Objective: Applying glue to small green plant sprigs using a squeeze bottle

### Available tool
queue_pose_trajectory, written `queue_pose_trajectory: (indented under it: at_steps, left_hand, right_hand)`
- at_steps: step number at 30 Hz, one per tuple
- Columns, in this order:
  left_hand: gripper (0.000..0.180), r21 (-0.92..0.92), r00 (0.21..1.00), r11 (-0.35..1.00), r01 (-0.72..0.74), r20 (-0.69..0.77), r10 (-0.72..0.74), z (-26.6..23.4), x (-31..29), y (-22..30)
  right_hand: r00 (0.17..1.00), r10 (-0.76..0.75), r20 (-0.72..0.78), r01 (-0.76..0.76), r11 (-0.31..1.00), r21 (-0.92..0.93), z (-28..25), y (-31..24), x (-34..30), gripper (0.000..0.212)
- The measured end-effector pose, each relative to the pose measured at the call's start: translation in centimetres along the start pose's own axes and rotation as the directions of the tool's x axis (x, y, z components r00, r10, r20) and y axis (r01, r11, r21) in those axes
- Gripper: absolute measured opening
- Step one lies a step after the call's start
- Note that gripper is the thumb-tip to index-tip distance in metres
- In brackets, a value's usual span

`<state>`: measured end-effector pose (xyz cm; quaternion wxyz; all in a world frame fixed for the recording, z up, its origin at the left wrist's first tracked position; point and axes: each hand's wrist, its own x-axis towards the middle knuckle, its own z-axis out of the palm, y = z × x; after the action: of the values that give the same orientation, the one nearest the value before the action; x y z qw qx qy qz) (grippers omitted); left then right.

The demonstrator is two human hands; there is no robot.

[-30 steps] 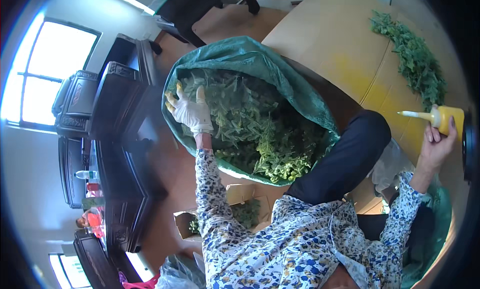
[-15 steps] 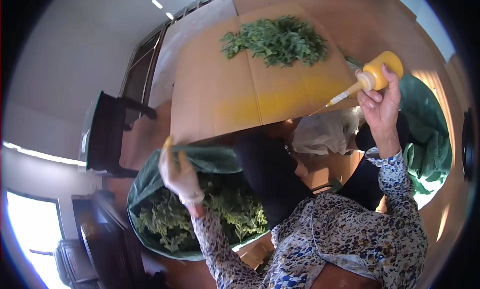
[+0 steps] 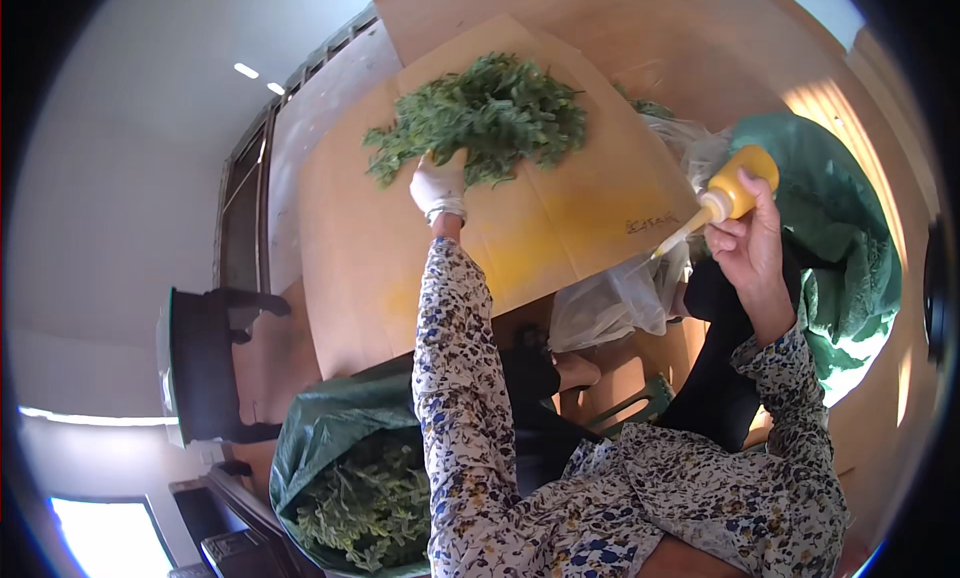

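Green foliage (image 3: 490,118) is laid out on the cardboard sheet (image 3: 350,278), toward its far side; prob. spread flat so that most sprigs are exposed & w/in reach. The L hand (image 3: 438,186) is stretched out to the near edge of the bunch, arm nearly straight b/c the foliage is set well away from the body. Fingertips are partly hidden by leaves, so whether sprigs are gripped or only touched can't be told. A white glove (image 3: 446,209) is worn on that hand, presumably to keep skin clean.

The yellow squeeze bottle (image 3: 752,178) is grasped by the bare R hand (image 3: 752,243), fingers wrapped around its body. It's kept tilted, nozzle (image 3: 684,234) slanting down & left, tip near the sheet's R edge, well apart from the foliage; prob. held off to the side so the L hand's space isn't blocked. Yellow stain (image 3: 510,253) is seen across the near part of the sheet; cardboard is perhaps used to shield what's underneath.

More greenery (image 3: 365,503) is stored in an open green sack (image 3: 320,428) by the L arm, mouth up, likely for easy access. Clear plastic (image 3: 605,308) is bunched below the sheet's near edge, R side; another green sack (image 3: 850,313) is placed beyond the R arm.
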<state>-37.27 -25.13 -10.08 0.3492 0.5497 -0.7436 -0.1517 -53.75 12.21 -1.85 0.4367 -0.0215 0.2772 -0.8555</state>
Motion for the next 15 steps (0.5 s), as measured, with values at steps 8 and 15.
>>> queue_pose_trajectory:
  at_steps: [8,15]
  left_hand:
    - [0.028,-0.456,0.976,0.863,0.216,0.092,-0.195,-5.3,0.7,-2.9]
    - [0.025,-0.769,0.98,0.612,0.182,0.19,-0.053,-13.7,-3.9,-1.1]
  right_hand:
    - [0.996,0.083,-0.031,-0.083,0.997,0.001,-1.2,-1.8,-0.7,0.019]
    - [0.984,0.164,0.067,-0.171,0.978,0.115,-1.0,-1.0,-1.0,0.024]
